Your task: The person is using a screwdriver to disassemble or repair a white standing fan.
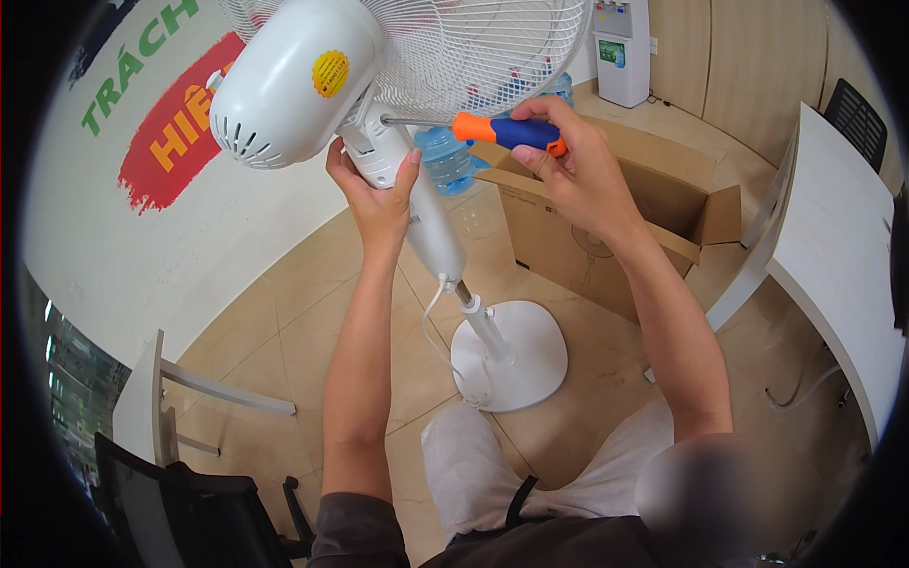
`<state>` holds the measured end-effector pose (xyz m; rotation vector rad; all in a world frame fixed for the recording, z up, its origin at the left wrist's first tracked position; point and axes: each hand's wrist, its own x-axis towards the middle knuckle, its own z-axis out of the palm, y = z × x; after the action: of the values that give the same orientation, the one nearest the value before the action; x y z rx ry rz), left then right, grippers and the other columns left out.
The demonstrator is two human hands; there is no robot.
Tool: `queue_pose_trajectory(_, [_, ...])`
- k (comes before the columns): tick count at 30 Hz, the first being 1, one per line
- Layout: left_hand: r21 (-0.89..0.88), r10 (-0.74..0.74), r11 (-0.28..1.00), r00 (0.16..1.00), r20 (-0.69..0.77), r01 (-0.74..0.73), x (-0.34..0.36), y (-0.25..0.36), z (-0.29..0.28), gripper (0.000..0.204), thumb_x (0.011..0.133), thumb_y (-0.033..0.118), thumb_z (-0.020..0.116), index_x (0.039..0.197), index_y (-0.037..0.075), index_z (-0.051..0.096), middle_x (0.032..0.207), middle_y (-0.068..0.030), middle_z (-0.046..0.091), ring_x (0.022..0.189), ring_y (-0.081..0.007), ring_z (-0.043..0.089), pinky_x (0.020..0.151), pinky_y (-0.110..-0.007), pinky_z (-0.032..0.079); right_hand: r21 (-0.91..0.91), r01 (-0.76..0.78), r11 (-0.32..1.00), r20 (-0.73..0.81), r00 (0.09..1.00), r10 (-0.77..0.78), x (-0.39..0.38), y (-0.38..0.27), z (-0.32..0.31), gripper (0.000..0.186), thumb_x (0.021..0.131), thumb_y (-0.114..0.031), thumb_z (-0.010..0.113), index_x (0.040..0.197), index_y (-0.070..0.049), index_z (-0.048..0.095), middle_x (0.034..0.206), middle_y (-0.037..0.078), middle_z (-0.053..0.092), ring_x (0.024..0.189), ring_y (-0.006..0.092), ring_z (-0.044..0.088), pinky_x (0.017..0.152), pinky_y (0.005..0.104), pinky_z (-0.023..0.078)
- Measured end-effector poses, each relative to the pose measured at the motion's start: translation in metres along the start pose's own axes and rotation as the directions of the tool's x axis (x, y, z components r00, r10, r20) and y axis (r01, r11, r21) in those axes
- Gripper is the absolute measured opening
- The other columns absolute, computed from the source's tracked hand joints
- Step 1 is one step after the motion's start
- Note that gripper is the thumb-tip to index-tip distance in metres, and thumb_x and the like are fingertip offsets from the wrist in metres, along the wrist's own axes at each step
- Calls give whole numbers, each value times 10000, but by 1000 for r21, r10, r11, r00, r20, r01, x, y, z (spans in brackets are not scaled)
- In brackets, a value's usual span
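A white stand fan rises in front of me, its wire cage at the top and its rounded motor housing turned to the left. My left hand wraps round the fan's neck just under the housing, thumb on the right side. In my right hand is a screwdriver with an orange and blue handle. Its metal shaft points left, and the tip meets the side of the neck joint; whether it sits in a screw I cannot tell. The fan's white base stands on the floor, a cord hanging beside the pole.
An open cardboard box stands on the tiled floor right of the fan. Blue water bottles and a water dispenser are behind. White desks flank me; a black chair is at lower left.
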<state>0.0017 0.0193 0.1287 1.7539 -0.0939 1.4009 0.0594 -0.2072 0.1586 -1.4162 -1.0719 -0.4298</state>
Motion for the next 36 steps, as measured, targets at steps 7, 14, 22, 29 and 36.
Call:
queue_pose_trajectory(7, [-32,-25,999,1000,2,25,-1,2,-1,919,723,181,788,1350,-4,141,1256,-210,387,1136,-265,470,947,-352,398,-25,41,999,13,999,-40,2,-3,-3,248,816,23,621,1038,-6,515,855,168,621,709,263,608,638,334,490])
queue_pose_trajectory(14, [-15,-33,999,999,13,33,-1,1,-2,931,721,191,791,1354,-5,137,1270,-216,378,1157,-268,455,959,-355,390,-68,16,998,78,997,-11,8,-8,-10,251,818,-16,637,1041,-5,522,849,167,623,704,269,605,659,342,467])
queue_pose_trajectory(22, [-17,-21,1000,1000,12,22,0,0,-3,943,728,198,786,1356,-14,115,1255,-213,399,1132,-264,472,946,-355,396,-23,-23,999,78,997,24,8,1,-10,241,821,-25,639,1036,-9,532,840,163,619,707,252,587,673,336,456])
queue_pose_trajectory(29, [-29,-39,999,999,18,39,-1,0,-3,936,722,216,793,1353,-9,140,1274,-214,376,1155,-269,456,961,-353,381,-18,-49,999,124,991,51,25,9,-14,223,841,-71,634,1034,8,552,839,143,632,709,237,585,690,338,464])
queue_pose_trajectory(36, [4,-10,1000,1000,1,10,-1,-4,-2,960,724,220,790,1366,-20,118,1288,-224,368,1164,-275,450,966,-357,375,-181,-202,963,190,953,235,40,4,-15,277,889,-214,585,1039,19,601,820,139,635,759,183,579,643,337,458])
